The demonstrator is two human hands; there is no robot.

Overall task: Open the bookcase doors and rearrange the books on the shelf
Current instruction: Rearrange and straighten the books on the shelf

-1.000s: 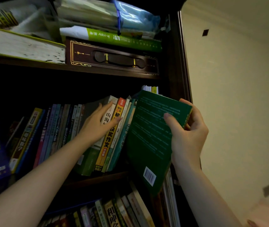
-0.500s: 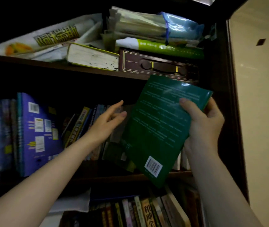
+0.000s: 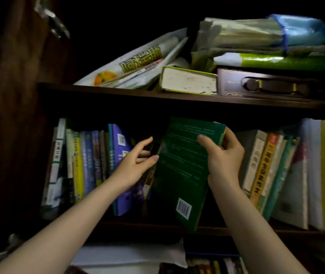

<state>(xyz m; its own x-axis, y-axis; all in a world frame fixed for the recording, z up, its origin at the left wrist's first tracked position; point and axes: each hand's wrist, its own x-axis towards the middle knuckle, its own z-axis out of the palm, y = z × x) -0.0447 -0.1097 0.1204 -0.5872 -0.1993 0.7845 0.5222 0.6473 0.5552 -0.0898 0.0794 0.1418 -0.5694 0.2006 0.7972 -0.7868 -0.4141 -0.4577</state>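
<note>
My right hand (image 3: 222, 155) grips a dark green paperback (image 3: 183, 171) by its upper right edge, back cover and barcode facing me. The book stands tilted in a gap in the middle shelf (image 3: 157, 227) of the dark wooden bookcase. My left hand (image 3: 136, 161), fingers spread and relaxed, reaches into the gap just left of the green book, against the books there. A purple-blue book (image 3: 119, 147) leans behind my left hand, with a row of upright books (image 3: 82, 163) further left. Another row of books (image 3: 288, 178) stands to the right of the gap.
The upper shelf (image 3: 157, 95) carries a white printed bag (image 3: 138, 64), a thick book lying flat (image 3: 189, 81), a brown case with a handle (image 3: 272, 87) and stacked papers and plastic bags (image 3: 256, 34). More books (image 3: 217, 265) sit on the shelf below. A dark wooden side panel (image 3: 15, 115) is at left.
The view has swung left along the shelf. My right hand has carried the green book leftward and lower into the gap beside the purple-blue book; my left hand has moved with it.
</note>
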